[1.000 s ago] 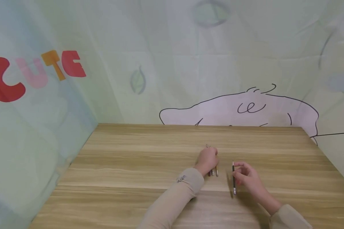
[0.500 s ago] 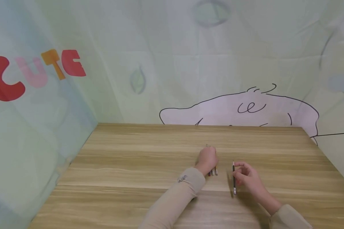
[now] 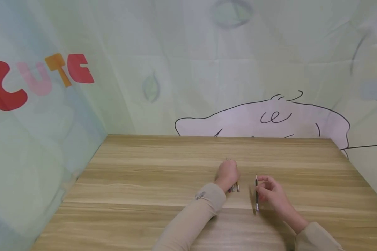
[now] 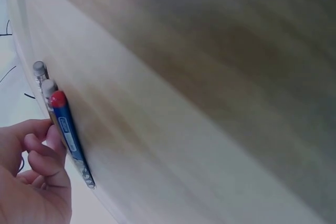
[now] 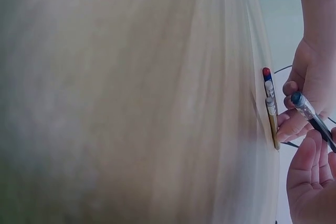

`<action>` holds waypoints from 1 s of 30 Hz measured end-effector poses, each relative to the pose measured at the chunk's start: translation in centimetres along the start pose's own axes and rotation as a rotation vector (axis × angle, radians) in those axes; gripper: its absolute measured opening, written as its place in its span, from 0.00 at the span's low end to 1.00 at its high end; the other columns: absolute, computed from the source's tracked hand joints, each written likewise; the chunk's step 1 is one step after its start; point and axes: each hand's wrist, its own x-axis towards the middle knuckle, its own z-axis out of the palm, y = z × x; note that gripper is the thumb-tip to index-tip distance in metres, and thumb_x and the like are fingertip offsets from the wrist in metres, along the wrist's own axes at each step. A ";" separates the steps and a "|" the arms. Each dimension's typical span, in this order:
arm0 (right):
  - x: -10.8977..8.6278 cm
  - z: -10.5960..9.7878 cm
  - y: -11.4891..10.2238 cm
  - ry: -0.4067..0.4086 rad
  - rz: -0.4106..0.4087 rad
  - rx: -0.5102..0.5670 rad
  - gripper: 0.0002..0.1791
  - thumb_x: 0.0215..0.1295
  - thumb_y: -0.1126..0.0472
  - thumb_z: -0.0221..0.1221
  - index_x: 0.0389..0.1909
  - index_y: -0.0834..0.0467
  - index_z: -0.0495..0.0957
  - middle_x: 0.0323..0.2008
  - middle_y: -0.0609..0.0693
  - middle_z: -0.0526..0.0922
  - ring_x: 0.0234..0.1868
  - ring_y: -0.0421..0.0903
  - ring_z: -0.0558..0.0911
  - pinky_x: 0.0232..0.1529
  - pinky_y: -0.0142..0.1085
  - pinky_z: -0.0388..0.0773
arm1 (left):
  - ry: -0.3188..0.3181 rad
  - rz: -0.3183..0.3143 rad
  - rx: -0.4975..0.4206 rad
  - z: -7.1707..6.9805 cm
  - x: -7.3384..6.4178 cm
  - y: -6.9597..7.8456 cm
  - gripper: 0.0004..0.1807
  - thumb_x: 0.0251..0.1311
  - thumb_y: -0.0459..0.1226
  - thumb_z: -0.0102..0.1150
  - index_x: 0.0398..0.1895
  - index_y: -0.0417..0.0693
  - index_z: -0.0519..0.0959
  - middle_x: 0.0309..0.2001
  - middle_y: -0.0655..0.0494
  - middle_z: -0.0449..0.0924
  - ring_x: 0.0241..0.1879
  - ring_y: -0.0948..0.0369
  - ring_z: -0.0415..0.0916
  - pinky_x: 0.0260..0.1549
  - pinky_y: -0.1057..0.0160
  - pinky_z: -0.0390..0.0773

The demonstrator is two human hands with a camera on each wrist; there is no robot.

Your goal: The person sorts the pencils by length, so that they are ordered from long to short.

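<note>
In the head view, my left hand point(image 3: 228, 174) lies over a short row of writing sticks on the table, covering their middles. The left wrist view shows the row: a blue pen or pencil point(image 4: 71, 129) with a red end, beside pencils with a white eraser point(image 4: 49, 87) and a grey eraser point(image 4: 39, 68). My left fingers are bent and pinch a yellowish pencil point(image 5: 271, 119) on the row's side, as the right wrist view shows. To the right, my right hand point(image 3: 275, 197) pinches a black pencil point(image 3: 256, 200), its sharpened point away from me and its silver-banded eraser end nearer.
The wood-grain table point(image 3: 138, 188) extends widely around both hands. A printed cloth backdrop point(image 3: 188, 69) borders its far edge and left side, with coloured letters point(image 3: 58, 69) on the left and a line-drawn animal point(image 3: 301, 122) behind the table.
The left hand's fingers have shifted very slightly over the row. My right hand and the black pencil stay almost still.
</note>
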 end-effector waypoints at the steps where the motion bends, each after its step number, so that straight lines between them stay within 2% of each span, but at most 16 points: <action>1: 0.0 0.0 0.0 0.000 -0.003 -0.001 0.21 0.55 0.71 0.51 0.51 0.69 0.61 0.24 0.45 0.73 0.21 0.37 0.72 0.25 0.32 0.76 | 0.003 0.008 0.000 0.0 0.0 0.0 0.12 0.50 0.37 0.57 0.13 0.48 0.69 0.15 0.59 0.68 0.15 0.65 0.64 0.12 0.72 0.64; 8: 0.2 -0.1 -0.2 -0.004 -0.041 -0.012 0.20 0.55 0.72 0.49 0.50 0.71 0.61 0.23 0.44 0.73 0.20 0.37 0.72 0.24 0.31 0.75 | 0.010 0.020 -0.038 0.1 0.2 -0.5 0.10 0.49 0.37 0.58 0.16 0.49 0.70 0.15 0.59 0.68 0.13 0.65 0.64 0.11 0.72 0.64; 14: 0.8 -0.2 -0.9 0.010 -0.026 -0.041 0.21 0.57 0.70 0.50 0.52 0.70 0.61 0.24 0.45 0.73 0.21 0.37 0.72 0.26 0.31 0.76 | 0.048 0.086 -0.039 -0.5 0.1 -0.8 0.09 0.46 0.38 0.61 0.16 0.49 0.71 0.15 0.61 0.67 0.15 0.65 0.64 0.14 0.72 0.63; 17: 1.3 -0.3 -1.3 0.011 -0.023 -0.047 0.21 0.57 0.69 0.50 0.52 0.69 0.61 0.25 0.44 0.72 0.22 0.37 0.72 0.27 0.32 0.76 | 0.038 0.106 -0.060 -1.0 -0.1 -0.9 0.05 0.47 0.39 0.61 0.24 0.49 0.76 0.18 0.61 0.72 0.17 0.66 0.65 0.17 0.72 0.65; 20: 2.0 -0.4 -1.7 0.007 -0.025 -0.056 0.21 0.58 0.68 0.50 0.52 0.69 0.61 0.24 0.43 0.72 0.22 0.36 0.72 0.28 0.32 0.76 | 0.010 0.141 -0.099 -1.3 -0.1 -1.2 0.10 0.48 0.40 0.61 0.35 0.49 0.78 0.24 0.60 0.77 0.18 0.67 0.68 0.20 0.73 0.68; 23: 2.7 -0.5 -2.2 -0.005 -0.020 -0.073 0.21 0.59 0.67 0.50 0.53 0.69 0.61 0.23 0.43 0.72 0.22 0.37 0.72 0.28 0.32 0.76 | 0.003 0.211 -0.143 -1.6 -0.1 -1.9 0.15 0.49 0.40 0.61 0.41 0.47 0.77 0.31 0.58 0.80 0.22 0.67 0.72 0.24 0.74 0.70; 26: 3.4 -0.6 -2.7 -0.023 -0.010 -0.094 0.21 0.59 0.67 0.50 0.53 0.68 0.61 0.24 0.44 0.72 0.23 0.37 0.72 0.29 0.33 0.77 | 0.009 0.280 -0.190 -1.9 0.0 -2.9 0.15 0.49 0.40 0.60 0.42 0.47 0.77 0.34 0.56 0.81 0.27 0.66 0.75 0.27 0.73 0.71; 30: 4.1 -0.4 -3.1 -0.042 0.002 -0.125 0.22 0.60 0.66 0.49 0.54 0.70 0.61 0.26 0.46 0.72 0.23 0.37 0.72 0.30 0.34 0.77 | -0.009 0.299 -0.276 -2.6 0.1 -4.5 0.16 0.50 0.39 0.60 0.43 0.45 0.77 0.34 0.55 0.81 0.29 0.65 0.75 0.25 0.74 0.72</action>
